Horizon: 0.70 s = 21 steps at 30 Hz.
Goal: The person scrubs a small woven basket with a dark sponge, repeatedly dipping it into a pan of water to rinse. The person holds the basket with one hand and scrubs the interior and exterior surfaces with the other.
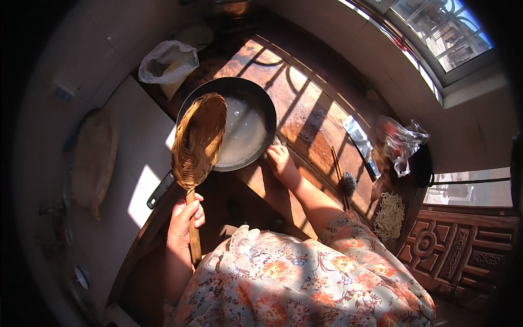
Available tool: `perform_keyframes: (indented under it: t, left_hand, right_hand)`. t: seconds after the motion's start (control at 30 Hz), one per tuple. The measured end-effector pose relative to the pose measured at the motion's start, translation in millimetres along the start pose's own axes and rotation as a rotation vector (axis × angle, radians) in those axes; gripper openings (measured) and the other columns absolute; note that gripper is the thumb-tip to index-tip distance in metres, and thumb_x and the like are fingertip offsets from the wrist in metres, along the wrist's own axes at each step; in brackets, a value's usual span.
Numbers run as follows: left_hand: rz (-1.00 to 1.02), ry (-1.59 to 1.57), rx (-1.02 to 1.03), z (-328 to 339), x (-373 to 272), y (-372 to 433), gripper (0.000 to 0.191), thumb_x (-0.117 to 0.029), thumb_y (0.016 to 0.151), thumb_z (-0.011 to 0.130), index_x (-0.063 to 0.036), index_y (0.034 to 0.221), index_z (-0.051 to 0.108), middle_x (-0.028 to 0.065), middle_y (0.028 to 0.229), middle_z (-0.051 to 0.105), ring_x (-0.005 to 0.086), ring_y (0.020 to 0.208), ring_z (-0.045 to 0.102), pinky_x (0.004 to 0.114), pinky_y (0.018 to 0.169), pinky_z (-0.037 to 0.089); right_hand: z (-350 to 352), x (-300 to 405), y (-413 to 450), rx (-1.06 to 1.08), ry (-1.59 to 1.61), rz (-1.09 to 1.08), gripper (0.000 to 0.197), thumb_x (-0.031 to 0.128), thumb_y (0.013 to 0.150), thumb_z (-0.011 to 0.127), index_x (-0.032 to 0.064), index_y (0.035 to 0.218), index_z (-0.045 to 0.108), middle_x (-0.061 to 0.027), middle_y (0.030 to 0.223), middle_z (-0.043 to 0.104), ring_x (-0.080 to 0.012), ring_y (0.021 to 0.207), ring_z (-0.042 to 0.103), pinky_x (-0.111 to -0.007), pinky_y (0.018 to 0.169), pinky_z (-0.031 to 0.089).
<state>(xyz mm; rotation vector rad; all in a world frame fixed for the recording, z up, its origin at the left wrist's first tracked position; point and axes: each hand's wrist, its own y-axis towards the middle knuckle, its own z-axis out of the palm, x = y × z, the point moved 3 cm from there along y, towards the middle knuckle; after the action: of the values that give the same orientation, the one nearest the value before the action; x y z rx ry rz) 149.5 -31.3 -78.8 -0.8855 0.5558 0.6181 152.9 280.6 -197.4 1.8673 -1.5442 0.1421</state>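
My left hand (184, 218) is wrapped around the wooden handle of a woven wicker strainer (200, 143). Its basket is tilted on edge over the left side of a dark pan (267, 102), hiding part of it. Cloudy whitish liquid (241, 131) with a few bubbles lies in the pan. At the pan's lower right rim, my right hand (282, 161) grips its edge, with a small greyish cloth-like piece (278, 141) by the fingers. The pan's black handle (160, 190) points to the lower left, past the strainer.
On the wooden counter (302, 118) to the right lie a cleaver (361, 147), chopsticks (337, 163), a scouring pad (349, 182), noodles (389, 216) and a clear plastic bag (402, 143). Behind the pan stands a white plastic bag (167, 65). A pale cloth (92, 159) is on the far left.
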Motion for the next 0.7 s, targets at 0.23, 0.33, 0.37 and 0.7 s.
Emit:
perform_keyframes:
  t: [0.23,0.33,0.37,0.7]
  left_hand:
    - [-0.047,0.105,0.061,-13.0,-31.8,33.6,0.020,-0.012,0.081,0.058,-0.0008,0.094,0.048,0.0010,0.061,0.041,0.0069,0.051,0.041,0.019,0.041,0.034]
    - [-0.072,0.115,0.053,-10.2,-36.1,48.4,0.019,-0.012,0.080,0.057,-0.0005,0.093,0.047,0.0008,0.060,0.041,0.0072,0.049,0.040,0.020,0.040,0.034]
    - [-0.073,0.110,0.044,-10.7,-36.2,51.4,0.019,-0.012,0.080,0.057,-0.0004,0.092,0.047,0.0008,0.060,0.041,0.0073,0.048,0.040,0.020,0.040,0.034]
    - [-0.092,0.092,-0.117,14.1,-27.4,67.7,0.012,-0.007,0.083,0.050,-0.0007,0.093,0.047,0.0020,0.059,0.040,0.0086,0.050,0.041,0.021,0.039,0.033]
  right_hand:
    - [-82.2,-5.1,-17.6,-0.131,0.903,1.131,0.019,0.004,0.079,0.052,-0.0037,0.096,0.057,-0.0037,0.082,0.059,-0.0113,0.076,0.053,-0.025,0.068,0.042]
    - [-119.1,-20.1,-37.0,-0.268,0.890,0.945,0.026,0.009,0.081,0.051,-0.0009,0.105,0.055,-0.0036,0.088,0.060,-0.0114,0.080,0.055,-0.024,0.071,0.044]
    - [-129.9,-16.9,-36.4,-0.233,0.778,0.958,0.029,0.010,0.081,0.053,-0.0006,0.108,0.054,-0.0033,0.089,0.060,-0.0117,0.081,0.055,-0.024,0.072,0.044]
    - [-56.8,-36.4,-68.9,0.000,-0.464,0.648,0.047,0.023,0.079,0.056,0.0051,0.122,0.048,-0.0194,0.131,0.039,-0.0327,0.121,0.035,-0.044,0.096,0.028]
